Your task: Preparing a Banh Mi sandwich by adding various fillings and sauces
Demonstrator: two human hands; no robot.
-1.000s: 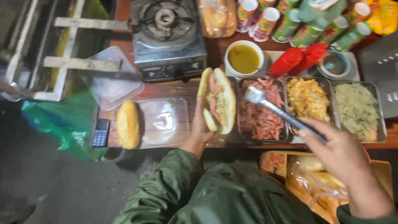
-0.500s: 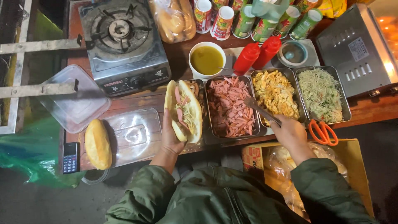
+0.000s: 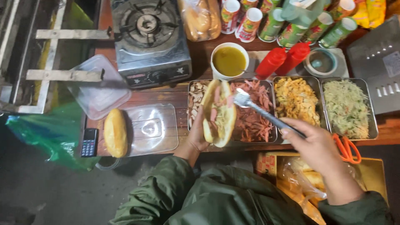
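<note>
Head view. The left hand (image 3: 198,135) cups a split, filled bread roll (image 3: 218,112) from below, holding it open-side up over the near edge of the metal trays. The right hand (image 3: 318,148) grips a pair of slim metal tongs (image 3: 266,116), whose closed tips rest just above the roll's filling. Behind them lies a steel tray of shredded pink meat (image 3: 254,112), flanked by a tray of yellow filling (image 3: 296,100). A whole golden roll (image 3: 115,132) lies on a clear plastic lid (image 3: 152,129), well to the left.
</note>
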